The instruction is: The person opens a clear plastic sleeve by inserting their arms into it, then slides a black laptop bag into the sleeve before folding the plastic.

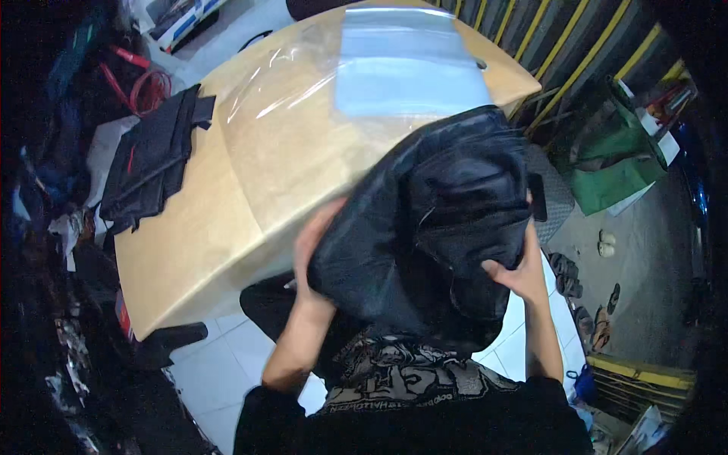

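A large black bag [379,220] of shiny, leather-like material is held up in front of my body, over the near edge of the table. It has a bulging pocket on its right part. My right hand [523,269] grips the bag's right side, with the thumb on the front and the fingers mostly hidden behind. Against the left edge, my left hand [312,246] holds the bag between both hands; it is smeared by motion and its fingertips are out of sight.
The wooden table [182,273] carries clear plastic sheeting [284,83], a stack of pale plastic sheets [409,72] and folded black fabric pieces [155,159]. A green bag [614,163] stands right of it. Shoes [603,326] lie on the floor by a yellow-striped grate [644,379].
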A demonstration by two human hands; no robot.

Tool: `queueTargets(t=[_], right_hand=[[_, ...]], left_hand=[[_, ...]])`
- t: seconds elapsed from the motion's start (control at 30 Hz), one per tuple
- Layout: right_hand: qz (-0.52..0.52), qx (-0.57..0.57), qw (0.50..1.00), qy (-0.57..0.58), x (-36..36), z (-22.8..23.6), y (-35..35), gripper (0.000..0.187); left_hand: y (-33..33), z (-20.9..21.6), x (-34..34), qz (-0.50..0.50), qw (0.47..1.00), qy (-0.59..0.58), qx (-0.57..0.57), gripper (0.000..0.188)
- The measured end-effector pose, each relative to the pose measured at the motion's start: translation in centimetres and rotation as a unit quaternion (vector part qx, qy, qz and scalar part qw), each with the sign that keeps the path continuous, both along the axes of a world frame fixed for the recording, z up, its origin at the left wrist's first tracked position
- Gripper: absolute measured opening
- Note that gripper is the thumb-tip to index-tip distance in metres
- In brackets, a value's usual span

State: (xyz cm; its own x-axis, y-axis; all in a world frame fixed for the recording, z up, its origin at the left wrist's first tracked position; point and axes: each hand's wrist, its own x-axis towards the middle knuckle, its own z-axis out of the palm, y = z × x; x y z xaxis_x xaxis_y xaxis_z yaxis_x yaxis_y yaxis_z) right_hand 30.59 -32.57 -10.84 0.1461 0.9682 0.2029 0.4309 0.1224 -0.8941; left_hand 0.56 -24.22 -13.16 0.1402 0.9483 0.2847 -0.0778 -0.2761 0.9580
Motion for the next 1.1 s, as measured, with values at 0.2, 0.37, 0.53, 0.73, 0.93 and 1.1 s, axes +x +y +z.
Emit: queueTargets(t=[0.2,0.37,0.53,0.73,0.93,1.1], right_hand=[[-0.086,0.014,0.989,0.120,-3.6,1.9,1.1,0.116],[-0.099,0.003,0.984,0.148,-6.4,2.8,-1.4,0.082],[-0.061,-0.035,0.991,0.110,-6.1,5.4,-0.9,0.072],[-0.175,0.049,0.976,0.122,-4.3,4.1,0.2,0.058],[-0.189,0.099,0.976,0.041,0.9,7.0,-0.6,0.069],[-0.178,0.094,0.975,0.095,0.9,6.5,-0.1,0.067]], left_hand=[[-5.4,0.7,5.6,-0.195,0.977,0.083,-0.013,0.071],[-3.8,3.4,11.7,-0.087,0.991,0.048,0.087,0.076],[-3.1,6.1,12.0,-0.191,0.979,-0.026,0.072,0.081],[-3.2,7.9,9.5,-0.177,0.975,0.020,0.133,0.061],[1.2,5.9,0.2,0.191,0.815,0.465,0.288,0.042],[3.5,2.1,-4.7,0.162,0.788,0.512,0.301,0.016]])
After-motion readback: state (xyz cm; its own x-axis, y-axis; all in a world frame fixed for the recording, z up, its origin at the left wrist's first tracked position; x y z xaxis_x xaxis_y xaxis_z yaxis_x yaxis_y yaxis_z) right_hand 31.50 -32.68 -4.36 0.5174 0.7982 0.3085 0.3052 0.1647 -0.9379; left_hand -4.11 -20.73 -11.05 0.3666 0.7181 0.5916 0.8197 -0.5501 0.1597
